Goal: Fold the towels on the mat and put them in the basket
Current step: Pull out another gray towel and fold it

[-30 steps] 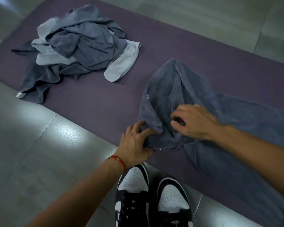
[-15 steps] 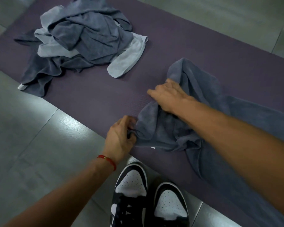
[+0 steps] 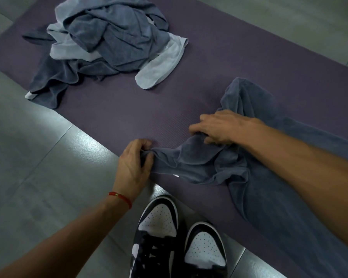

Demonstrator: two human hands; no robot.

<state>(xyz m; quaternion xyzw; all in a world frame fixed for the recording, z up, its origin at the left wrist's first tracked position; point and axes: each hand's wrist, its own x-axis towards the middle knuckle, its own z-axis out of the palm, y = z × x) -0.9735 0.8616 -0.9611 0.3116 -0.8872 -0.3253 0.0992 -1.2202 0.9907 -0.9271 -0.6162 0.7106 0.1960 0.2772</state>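
Left hand: pinches the dark towel corner at the mat near edge — now pulled further left.
Right hand: grips the next corner, moved deeper; the edge is stretching flat.
Pile: untouched, far left corner.
Basket: not visible.

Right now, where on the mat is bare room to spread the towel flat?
Bare purple mat lies between the towel pile and both hands, left hand, right hand. The right side is crowded by the dark grey towel.
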